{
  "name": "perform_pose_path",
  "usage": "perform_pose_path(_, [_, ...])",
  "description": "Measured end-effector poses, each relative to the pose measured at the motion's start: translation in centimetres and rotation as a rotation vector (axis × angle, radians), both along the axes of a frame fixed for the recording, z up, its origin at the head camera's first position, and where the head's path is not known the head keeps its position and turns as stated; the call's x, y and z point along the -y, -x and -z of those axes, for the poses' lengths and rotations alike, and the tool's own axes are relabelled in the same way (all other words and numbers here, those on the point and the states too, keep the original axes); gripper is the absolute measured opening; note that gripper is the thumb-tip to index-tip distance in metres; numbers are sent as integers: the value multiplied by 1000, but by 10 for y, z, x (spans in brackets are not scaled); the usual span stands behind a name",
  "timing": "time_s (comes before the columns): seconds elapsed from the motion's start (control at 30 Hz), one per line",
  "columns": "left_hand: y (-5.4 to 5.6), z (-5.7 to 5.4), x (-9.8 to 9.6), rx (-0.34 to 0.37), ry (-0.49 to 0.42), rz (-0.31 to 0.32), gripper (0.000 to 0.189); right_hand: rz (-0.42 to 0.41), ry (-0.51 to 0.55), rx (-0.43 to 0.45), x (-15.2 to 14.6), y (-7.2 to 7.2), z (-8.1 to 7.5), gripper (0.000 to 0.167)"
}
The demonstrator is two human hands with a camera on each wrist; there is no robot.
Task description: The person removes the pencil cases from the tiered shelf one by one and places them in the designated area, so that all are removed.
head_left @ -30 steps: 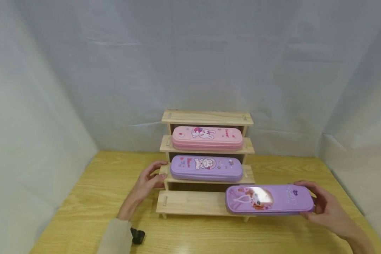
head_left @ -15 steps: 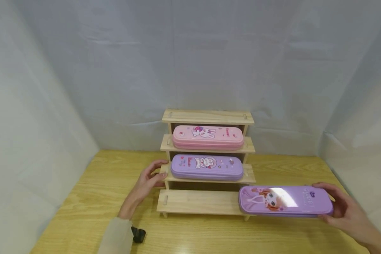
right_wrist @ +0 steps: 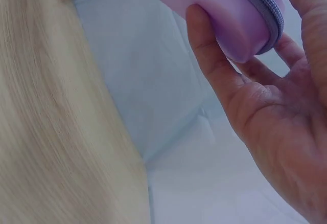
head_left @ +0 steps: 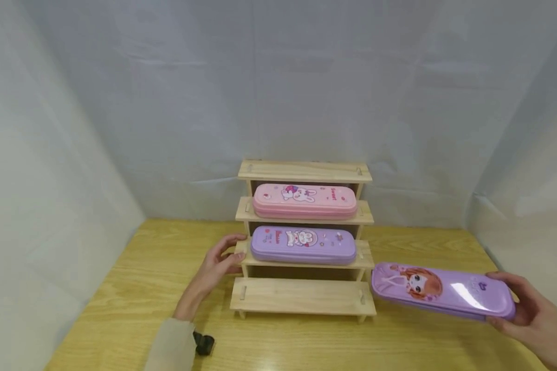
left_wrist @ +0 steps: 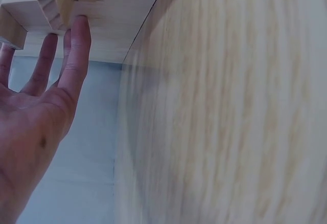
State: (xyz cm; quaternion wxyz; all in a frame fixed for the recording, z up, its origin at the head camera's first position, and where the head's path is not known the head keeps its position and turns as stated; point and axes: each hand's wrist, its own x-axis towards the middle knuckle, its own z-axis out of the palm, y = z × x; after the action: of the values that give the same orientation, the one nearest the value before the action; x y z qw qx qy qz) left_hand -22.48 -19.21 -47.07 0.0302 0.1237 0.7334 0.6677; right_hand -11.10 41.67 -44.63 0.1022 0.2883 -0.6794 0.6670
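Observation:
A stepped wooden display rack stands on the table. My left hand holds its left side at the second step from the bottom; in the left wrist view, fingertips touch the wood beside the side panel. To the right of the rack, my right hand grips the right end of a purple pencil case with a red-haired doll on its lid. That case is raised and tilts down to the right. The right wrist view shows its zipper and several fingers around the end.
A pink rabbit pencil case lies on the third step from the bottom. Another purple pencil case lies one step below it. A small black object is near my left sleeve on the wooden table. Pale sheeting surrounds the table.
My right hand has drawn the doll pencil case rightward off the lowest step, and its right end has dipped. The left hand has stayed at the rack.

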Motion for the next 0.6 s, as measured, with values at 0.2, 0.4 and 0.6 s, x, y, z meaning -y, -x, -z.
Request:
perform_pose_path(0.2, [-1,2,0,3,-4,4,45,211,54,96,4,-2,2,84])
perform_pose_path(0.4, [-1,2,0,9,1,-17,44,358,156,137,22,7,8,74])
perform_pose_path(0.6, [-1,1,1,-15,-1,-2,44,470,155,182,38,19,14,66])
